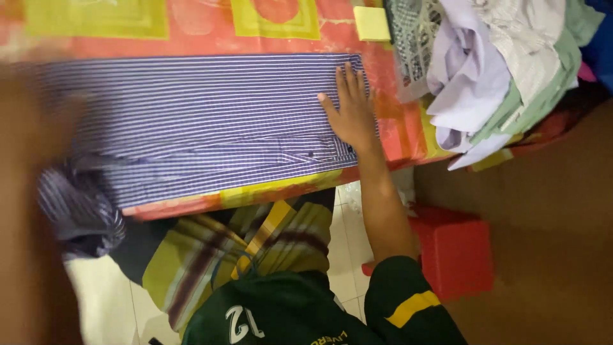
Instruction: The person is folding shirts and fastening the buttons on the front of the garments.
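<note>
i see my right hand (350, 108) lying flat, fingers spread wide, palm down on the right end of a blue and white striped shirt (204, 121). it grips nothing, it only presses on the cloth. the shirt is stretched out lengthwise across the counter (389, 115), which is covered with an orange cloth printed with yellow squares. the shirt's left end hangs off the near edge in a bunched dark fold (80, 211). my left hand (32, 191) fills the left border as a big brown blur close to the camera, and i cannot tell whether it is wide, narrow or holding anything, though it sits right by that bunched end. to the right of my right hand, well apart from the shirt, a pile of clothes (504, 70) in pale lilac, white and green rests on the counter's far corner. a small yellow block (372, 23) lies just beside the pile. below the counter a red stool (453, 252) stands on the tiled floor (348, 217) near my right sleeve.
</note>
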